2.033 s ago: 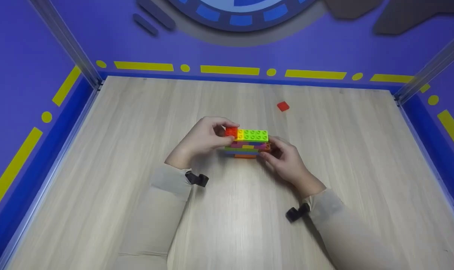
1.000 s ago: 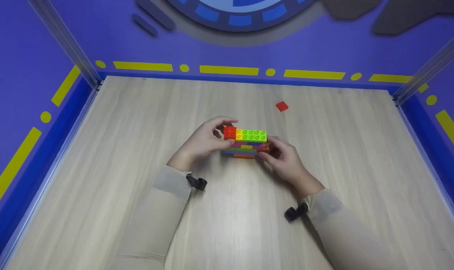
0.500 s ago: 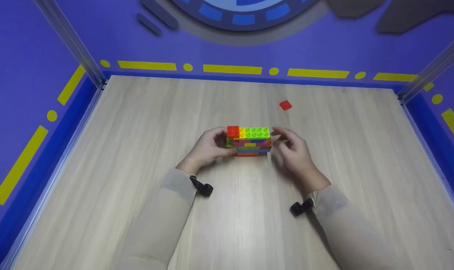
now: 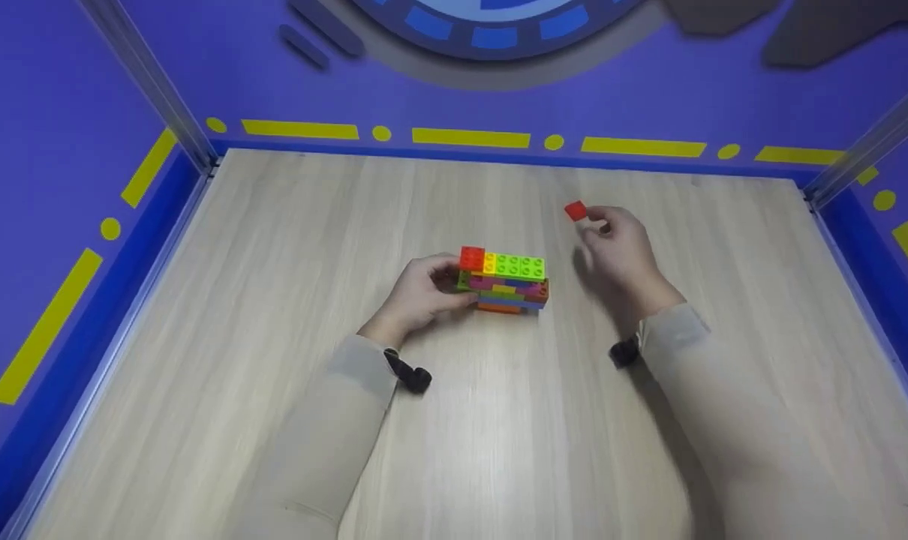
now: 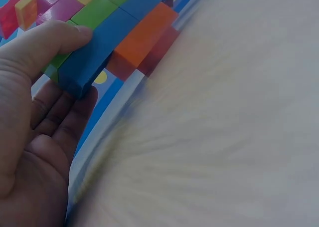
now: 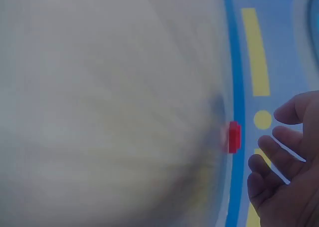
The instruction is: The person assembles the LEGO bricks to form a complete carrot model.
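Note:
My left hand (image 4: 418, 296) grips the left end of a block of stacked toy bricks (image 4: 515, 287), thumb on the near side. Its top layer runs from red through yellow to lime green, over mixed pink, green, blue and orange layers. In the left wrist view the thumb (image 5: 75, 37) presses on a blue and green part of the stack (image 5: 117, 25), with fingers under and behind it. A single red brick (image 4: 575, 211) lies farther back on the table. Right at it is my right hand (image 4: 625, 247); the right wrist view has its loosely bent fingers (image 6: 281, 154) apart from that brick.
The light wood table (image 4: 274, 300) is bounded by a purple-blue back wall (image 4: 484, 105) with yellow dashes and by side walls. Black wrist cameras hang from both cuffs. The stack stands between the two hands.
My right hand has let go of the stack's right end and moved back and right to the loose red brick. My left hand slid lower from the red top brick and still holds the stack.

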`<state>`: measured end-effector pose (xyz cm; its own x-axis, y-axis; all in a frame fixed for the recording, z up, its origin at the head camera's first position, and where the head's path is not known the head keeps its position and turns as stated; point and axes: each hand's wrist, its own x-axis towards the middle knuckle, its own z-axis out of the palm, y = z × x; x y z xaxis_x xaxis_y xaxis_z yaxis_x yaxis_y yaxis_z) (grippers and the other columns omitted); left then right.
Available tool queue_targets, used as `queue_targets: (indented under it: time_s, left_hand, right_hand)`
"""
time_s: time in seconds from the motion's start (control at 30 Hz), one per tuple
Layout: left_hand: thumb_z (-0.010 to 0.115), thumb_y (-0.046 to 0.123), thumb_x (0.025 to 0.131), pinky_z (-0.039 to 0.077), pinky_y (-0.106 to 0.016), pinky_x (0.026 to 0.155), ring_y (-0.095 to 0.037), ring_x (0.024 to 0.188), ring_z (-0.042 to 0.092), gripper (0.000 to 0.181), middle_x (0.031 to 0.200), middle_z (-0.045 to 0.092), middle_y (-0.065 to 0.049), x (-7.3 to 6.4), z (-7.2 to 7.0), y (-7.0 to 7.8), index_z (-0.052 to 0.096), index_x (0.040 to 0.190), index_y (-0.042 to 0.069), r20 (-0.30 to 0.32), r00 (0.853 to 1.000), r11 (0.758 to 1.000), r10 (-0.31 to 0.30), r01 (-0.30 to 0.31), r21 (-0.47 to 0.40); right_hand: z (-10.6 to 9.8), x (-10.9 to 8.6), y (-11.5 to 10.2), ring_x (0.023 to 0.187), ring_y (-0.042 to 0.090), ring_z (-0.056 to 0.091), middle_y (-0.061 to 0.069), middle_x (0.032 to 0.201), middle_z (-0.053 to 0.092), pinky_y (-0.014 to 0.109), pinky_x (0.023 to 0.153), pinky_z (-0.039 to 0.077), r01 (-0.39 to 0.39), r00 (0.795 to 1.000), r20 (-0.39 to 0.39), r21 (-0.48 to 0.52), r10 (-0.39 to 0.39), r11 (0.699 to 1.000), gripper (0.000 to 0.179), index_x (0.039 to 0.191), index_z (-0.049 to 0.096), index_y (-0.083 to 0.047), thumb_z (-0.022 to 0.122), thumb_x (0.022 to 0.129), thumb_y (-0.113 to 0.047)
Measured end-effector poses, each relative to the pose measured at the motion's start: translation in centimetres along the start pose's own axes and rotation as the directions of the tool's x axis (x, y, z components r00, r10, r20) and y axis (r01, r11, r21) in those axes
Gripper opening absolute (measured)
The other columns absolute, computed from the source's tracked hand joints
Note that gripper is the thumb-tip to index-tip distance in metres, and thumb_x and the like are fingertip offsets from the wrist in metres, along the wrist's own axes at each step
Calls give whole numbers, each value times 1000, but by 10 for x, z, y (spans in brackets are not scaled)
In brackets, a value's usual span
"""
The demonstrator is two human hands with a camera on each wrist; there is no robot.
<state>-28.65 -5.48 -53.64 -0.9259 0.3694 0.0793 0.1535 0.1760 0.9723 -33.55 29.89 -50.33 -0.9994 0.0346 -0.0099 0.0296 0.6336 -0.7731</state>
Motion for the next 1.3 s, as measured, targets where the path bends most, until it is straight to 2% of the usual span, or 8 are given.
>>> queue_targets:
  time_s: [0.1, 0.27, 0.5, 0.63, 0.73, 0.83, 1.1, 1.3]
  left_hand:
    - [95, 4, 89, 62, -34, 109, -20, 117, 76, 45, 133, 82, -10, 0, 0, 2, 81, 133, 8, 4, 1000, 1000, 9, -9, 9]
    - [95, 4, 89, 62, -34, 110, -21, 118, 76, 46, 132, 82, -10, 2, -1, 5, 81, 132, 7, 10, 1000, 1000, 16, -16, 15]
    - [95, 4, 89, 62, -33, 109, -20, 116, 75, 47, 131, 82, -11, 6, -3, 5, 80, 134, 7, 15, 1000, 1000, 22, -22, 17]
    - [95, 5, 89, 61, -32, 109, -19, 116, 75, 47, 131, 82, -10, 5, -4, 4, 80, 133, 8, 10, 1000, 1000, 23, -23, 16]
    - [96, 5, 89, 61, -31, 108, -19, 115, 76, 46, 130, 83, -10, 5, -3, 3, 81, 132, 8, 7, 1000, 1000, 22, -22, 3]
    - [96, 5, 89, 62, -30, 106, -19, 115, 76, 45, 129, 83, -9, 4, -2, 1, 81, 131, 8, 7, 1000, 1000, 21, -21, -12]
    - [95, 5, 90, 62, -32, 107, -19, 116, 76, 44, 130, 82, -7, 1, 0, -1, 82, 131, 11, 5, 1000, 1000, 26, -26, 3]
    - [95, 5, 89, 62, -35, 109, -19, 116, 75, 45, 131, 82, -8, 1, 0, 0, 82, 132, 10, 2, 1000, 1000, 26, -26, 17]
  right_hand:
    - [-3, 15, -2, 148, 41, 53, 22, 165, 55, 60, 131, 44, -4, 1000, 25, -86, 6, 996, 54, 162, 57, -3, 60, 110, -18]
    - [-3, 33, -6, 160, 47, 44, 25, 172, 47, 64, 137, 36, -14, 999, 34, -178, 20, 984, 59, 165, 56, -3, 58, 109, -21]
    - [3, 45, -12, 151, 43, 47, 21, 166, 56, 62, 135, 38, -58, 996, 45, -291, 74, 955, 50, 158, 65, -5, 60, 113, -25]
    - [4, 46, -15, 138, 39, 58, 19, 152, 68, 58, 129, 48, -75, 994, 59, -262, 94, 962, 40, 150, 73, -6, 66, 114, -22]
    - [4, 46, -15, 121, 36, 65, 18, 139, 76, 52, 115, 59, -70, 995, 52, -228, 84, 971, 30, 139, 79, -5, 72, 111, -16]
    - [5, 44, -13, 112, 34, 66, 18, 131, 79, 48, 105, 62, -66, 996, 39, -218, 76, 974, 24, 131, 82, -6, 74, 110, -13]
    - [-6, 37, -12, 127, 37, 62, 19, 151, 68, 53, 121, 57, -84, 995, 31, -149, 90, 985, 54, 158, 63, -7, 76, 108, -22]
    - [-18, 19, -13, 126, 35, 62, 19, 144, 70, 50, 114, 56, -13, 1000, -18, -74, 11, 997, 48, 151, 68, -4, 74, 106, -21]
